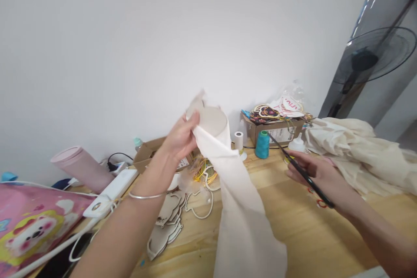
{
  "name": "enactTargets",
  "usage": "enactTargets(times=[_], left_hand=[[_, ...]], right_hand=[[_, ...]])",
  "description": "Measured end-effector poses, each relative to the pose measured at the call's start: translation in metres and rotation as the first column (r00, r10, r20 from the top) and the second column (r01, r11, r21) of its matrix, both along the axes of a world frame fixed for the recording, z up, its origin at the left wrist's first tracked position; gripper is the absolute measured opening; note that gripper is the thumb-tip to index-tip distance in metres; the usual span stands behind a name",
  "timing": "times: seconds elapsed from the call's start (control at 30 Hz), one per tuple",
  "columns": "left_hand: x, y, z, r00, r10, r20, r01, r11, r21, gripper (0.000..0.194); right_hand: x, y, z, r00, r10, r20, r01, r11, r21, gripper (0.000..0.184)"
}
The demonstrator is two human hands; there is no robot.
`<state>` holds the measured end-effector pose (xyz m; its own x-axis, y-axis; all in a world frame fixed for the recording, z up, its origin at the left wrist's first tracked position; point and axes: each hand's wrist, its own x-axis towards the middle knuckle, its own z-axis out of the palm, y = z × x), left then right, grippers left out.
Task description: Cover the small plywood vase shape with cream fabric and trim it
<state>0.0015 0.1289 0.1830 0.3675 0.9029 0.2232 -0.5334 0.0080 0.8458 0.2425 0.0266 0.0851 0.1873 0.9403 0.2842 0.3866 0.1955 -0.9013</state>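
Head view: pink lettering on a crumpled plastic wrapper (289, 103), angled, only partly visible, not legible to me. White label (282, 136) on the right cardboard box (256, 134), print too small to read; same for the label (183, 163) on the left cardboard box (153, 144). Pink bag (48, 213), far left, carries a cartoon animal in a yellow mane. Right box heaped past its rim: patterned pieces (263, 114), yellow cords, the wrapper on top. Left box: contents mostly hidden behind my arm. White nozzle bottle (297, 143) in front of the right box, near a teal thread cone (262, 145); fill unclear. My left grip (184, 137) pinches a flat rounded board (213, 120) with white cloth (241, 195), raised above the counter (293, 243), cloth hanging down towards me. My right grip (311, 171) is closed round a slim dark tool (304, 171), tip towards the cone. Flat shaped pieces (167, 217) lie stacked beneath my left forearm's side.
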Motion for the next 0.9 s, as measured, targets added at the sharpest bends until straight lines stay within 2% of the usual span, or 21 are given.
enactTargets(times=[0.07, 0.1, 0.17, 0.23, 0.3, 0.43, 0.53, 0.63, 0.7, 0.8, 0.9], left_hand=[[0.005, -0.004, 0.024, 0.999, 0.041, -0.023, -0.039, 0.997, 0.066, 0.036], [0.006, -0.007, 0.03, 0.998, 0.039, -0.043, -0.035, 0.996, 0.077, 0.035], [0.009, -0.013, 0.032, 0.993, 0.024, -0.113, -0.017, 0.998, 0.064, 0.034], [0.011, -0.018, 0.02, 0.973, 0.001, -0.232, 0.013, 0.998, 0.059, 0.032], [0.015, -0.021, 0.0, 0.926, -0.008, -0.377, 0.049, 0.994, 0.099, 0.028], [0.021, -0.024, -0.032, 0.881, 0.052, -0.471, 0.018, 0.989, 0.144, 0.017], [0.023, -0.03, -0.04, 0.849, 0.082, -0.522, 0.011, 0.985, 0.172, 0.017], [0.023, -0.038, -0.043, 0.813, 0.163, -0.559, 0.015, 0.954, 0.3, 0.013], [0.024, -0.041, -0.046, 0.824, 0.204, -0.528, -0.023, 0.944, 0.328, 0.014], [0.027, -0.035, -0.046, 0.918, 0.163, -0.362, -0.107, 0.98, 0.168, 0.023], [0.037, -0.017, -0.029, 0.989, 0.113, -0.101, -0.112, 0.994, 0.011, 0.031]], right_hand=[[-0.01, 0.001, 0.007, 0.97, 0.088, -0.226, -0.097, 0.995, -0.031, 0.032], [-0.015, 0.002, 0.01, 0.927, 0.145, -0.347, -0.164, 0.986, -0.027, 0.031], [-0.025, 0.003, 0.015, 0.789, 0.245, -0.564, -0.271, 0.962, 0.04, 0.03], [-0.035, 0.005, 0.02, 0.653, 0.294, -0.698, -0.347, 0.935, 0.069, 0.03], [-0.045, 0.007, 0.023, 0.578, 0.294, -0.762, -0.397, 0.916, 0.052, 0.028], [-0.062, 0.012, 0.018, 0.537, 0.243, -0.808, -0.467, 0.883, -0.044, 0.03], [-0.069, 0.019, 0.008, 0.51, 0.222, -0.831, -0.5, 0.863, -0.077, 0.027], [-0.068, 0.026, -0.003, 0.457, 0.215, -0.863, -0.498, 0.866, -0.048, 0.022], [-0.062, 0.029, -0.007, 0.484, 0.223, -0.846, -0.465, 0.885, -0.032, 0.027], [-0.049, 0.029, -0.007, 0.659, 0.239, -0.713, -0.314, 0.949, 0.027, 0.035], [-0.038, 0.025, 0.004, 0.82, 0.201, -0.536, -0.116, 0.975, 0.188, 0.037]])
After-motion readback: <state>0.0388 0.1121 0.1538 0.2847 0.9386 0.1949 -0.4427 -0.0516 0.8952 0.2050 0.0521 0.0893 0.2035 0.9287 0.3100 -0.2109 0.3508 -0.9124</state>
